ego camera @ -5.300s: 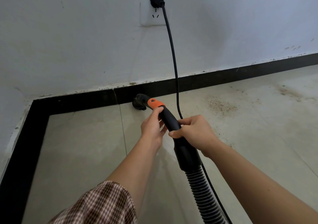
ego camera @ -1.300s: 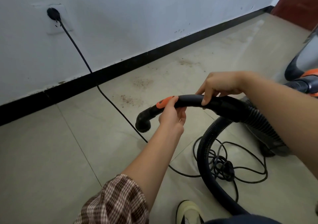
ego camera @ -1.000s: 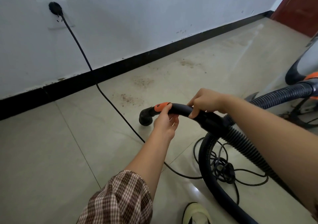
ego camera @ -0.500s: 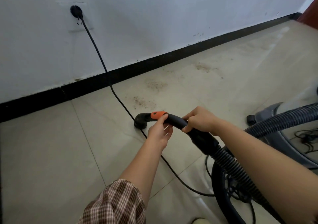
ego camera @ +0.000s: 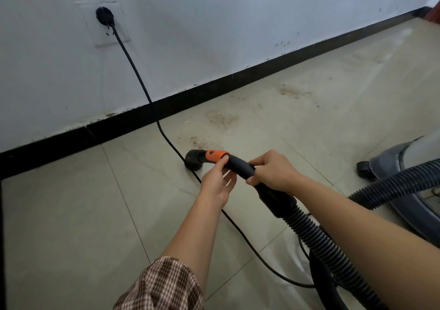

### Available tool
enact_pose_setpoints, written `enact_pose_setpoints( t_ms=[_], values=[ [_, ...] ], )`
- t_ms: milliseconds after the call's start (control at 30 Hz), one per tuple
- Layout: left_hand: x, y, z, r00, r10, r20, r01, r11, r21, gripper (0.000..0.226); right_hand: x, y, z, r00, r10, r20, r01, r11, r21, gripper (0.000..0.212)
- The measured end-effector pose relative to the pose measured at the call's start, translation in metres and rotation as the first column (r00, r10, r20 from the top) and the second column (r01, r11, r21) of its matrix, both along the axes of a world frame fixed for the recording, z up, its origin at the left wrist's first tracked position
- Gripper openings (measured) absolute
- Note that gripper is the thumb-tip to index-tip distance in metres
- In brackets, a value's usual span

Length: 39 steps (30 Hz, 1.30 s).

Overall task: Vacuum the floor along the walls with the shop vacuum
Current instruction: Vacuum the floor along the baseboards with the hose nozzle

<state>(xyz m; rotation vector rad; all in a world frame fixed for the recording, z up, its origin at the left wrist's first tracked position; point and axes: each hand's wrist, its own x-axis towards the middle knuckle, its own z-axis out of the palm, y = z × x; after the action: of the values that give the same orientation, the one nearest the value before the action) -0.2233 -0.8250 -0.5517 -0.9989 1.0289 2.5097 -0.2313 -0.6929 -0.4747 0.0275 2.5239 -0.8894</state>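
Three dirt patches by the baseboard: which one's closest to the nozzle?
The leftmost patch, just beyond the nozzle beside the power cord; the middle patch and far patch lie further right along the baseboard.

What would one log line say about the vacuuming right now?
left hand: holds hose handle | right hand: grips hose handle | nozzle: low, by power cord | dirt: just beyond nozzle, near baseboard
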Motion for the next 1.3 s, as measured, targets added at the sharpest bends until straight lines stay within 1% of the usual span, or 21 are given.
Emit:
enact_pose_setpoints(
  t_ms=[100, 267, 400, 567, 633, 733, 867, 1100, 1300],
  values=[
    [-0.008, -0.005, -0.003, 1.0, 0.028, -0.001, -0.028, 1.0, 0.01, 0.011, -0.004, -0.007, -0.005, 1.0, -0.008, -0.013, 0.008, 1.0, -0.005, 0.023],
    [-0.019, -0.013, -0.008, 0.998, 0.064, -0.004, -0.064, 0.998, 0.028, 0.017, -0.013, -0.016, -0.01, 1.0, -0.025, -0.019, 0.024, 0.999, -0.028, 0.022],
    [-0.03, -0.019, -0.014, 0.995, 0.097, 0.003, -0.097, 0.995, 0.024, 0.01, -0.023, -0.022, -0.016, 1.0, -0.02, -0.014, 0.02, 0.999, -0.046, 0.021],
    [-0.048, -0.025, -0.022, 0.992, 0.123, -0.002, -0.123, 0.992, 0.006, 0.01, -0.042, -0.028, -0.025, 1.0, -0.014, -0.003, 0.014, 0.997, -0.079, 0.018],
    [-0.057, -0.028, -0.026, 0.99, 0.138, 0.007, -0.137, 0.99, -0.012, 0.014, -0.052, -0.03, -0.029, 1.0, -0.016, 0.006, 0.016, 0.995, -0.097, 0.021],
    [-0.069, -0.032, -0.028, 0.989, 0.145, 0.025, -0.144, 0.989, -0.046, 0.02, -0.064, -0.031, -0.036, 1.0, -0.027, 0.017, 0.029, 0.99, -0.136, 0.031],
    [-0.085, -0.035, -0.02, 0.983, 0.16, 0.09, -0.151, 0.983, -0.1, 0.017, -0.083, -0.034, -0.037, 0.998, -0.032, 0.049, 0.04, 0.986, -0.164, 0.036],
    [-0.1, -0.031, 0.007, 0.952, 0.215, 0.216, -0.178, 0.968, -0.179, 0.008, -0.102, -0.04, -0.022, 0.994, 0.033, 0.103, -0.016, 0.986, -0.165, 0.027],
    [-0.113, -0.038, 0.008, 0.938, 0.258, 0.232, -0.222, 0.96, -0.17, 0.009, -0.119, -0.043, -0.018, 0.991, 0.038, 0.129, -0.013, 0.982, -0.186, 0.025]
  ],
)
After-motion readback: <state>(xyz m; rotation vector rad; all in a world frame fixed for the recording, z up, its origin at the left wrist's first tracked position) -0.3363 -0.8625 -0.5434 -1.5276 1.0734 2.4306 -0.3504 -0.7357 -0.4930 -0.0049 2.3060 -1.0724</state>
